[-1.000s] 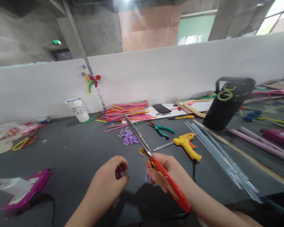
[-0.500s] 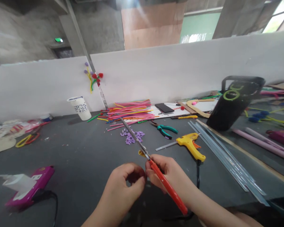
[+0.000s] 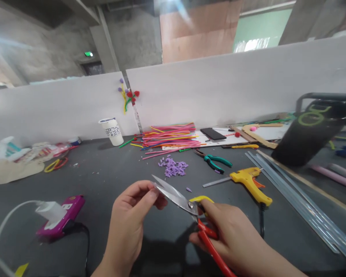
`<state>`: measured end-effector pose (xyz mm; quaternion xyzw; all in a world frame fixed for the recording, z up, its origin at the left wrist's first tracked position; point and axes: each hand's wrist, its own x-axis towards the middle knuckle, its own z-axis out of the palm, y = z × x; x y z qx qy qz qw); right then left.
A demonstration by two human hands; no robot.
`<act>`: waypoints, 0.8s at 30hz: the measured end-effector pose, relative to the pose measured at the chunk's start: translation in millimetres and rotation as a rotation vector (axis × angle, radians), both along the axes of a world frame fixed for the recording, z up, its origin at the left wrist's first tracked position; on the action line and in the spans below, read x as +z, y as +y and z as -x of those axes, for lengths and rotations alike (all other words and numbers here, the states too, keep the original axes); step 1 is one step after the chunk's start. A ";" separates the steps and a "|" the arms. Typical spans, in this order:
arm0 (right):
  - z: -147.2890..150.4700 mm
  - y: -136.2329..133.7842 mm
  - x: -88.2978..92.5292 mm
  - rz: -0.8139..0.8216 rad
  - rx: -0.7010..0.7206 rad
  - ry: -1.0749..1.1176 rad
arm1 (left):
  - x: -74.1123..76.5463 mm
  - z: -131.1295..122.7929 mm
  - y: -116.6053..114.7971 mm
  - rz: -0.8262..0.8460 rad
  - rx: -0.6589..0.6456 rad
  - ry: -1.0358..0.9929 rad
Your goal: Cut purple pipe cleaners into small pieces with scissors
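My right hand [image 3: 227, 234] grips scissors [image 3: 177, 198] with red handles, their blades slightly apart and pointing up and to the left. Something yellow [image 3: 202, 199] shows beside the pivot; I cannot tell whether it belongs to the scissors. Thumb and fingers pinched, my left hand [image 3: 135, 215] is at the blade tips. Whatever it holds there is hidden or too small to name. Beyond the blades lies a pile of short purple pieces [image 3: 173, 167], and a single purple piece [image 3: 189, 189] rests nearer to me.
Pink, yellow and orange pipe cleaners [image 3: 170, 136] lie at the back. To the right are teal pliers [image 3: 216, 161], a yellow glue gun [image 3: 250, 182], clear glue sticks [image 3: 300, 204] and a black bottle [image 3: 305, 132]. A white cup [image 3: 112, 132] and purple power strip [image 3: 66, 215] stand left.
The scissors have spread and swung to a flatter slant. My left hand has moved left and up to the blade tips. A single purple piece now lies below the pile. The view has shifted left.
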<state>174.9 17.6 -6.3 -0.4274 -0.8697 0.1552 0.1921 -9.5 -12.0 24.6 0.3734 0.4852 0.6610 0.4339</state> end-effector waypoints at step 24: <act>4.6 -2.6 -7.4 -0.178 -0.017 -0.027 | -0.6 -1.9 0.0 -0.053 0.016 -0.078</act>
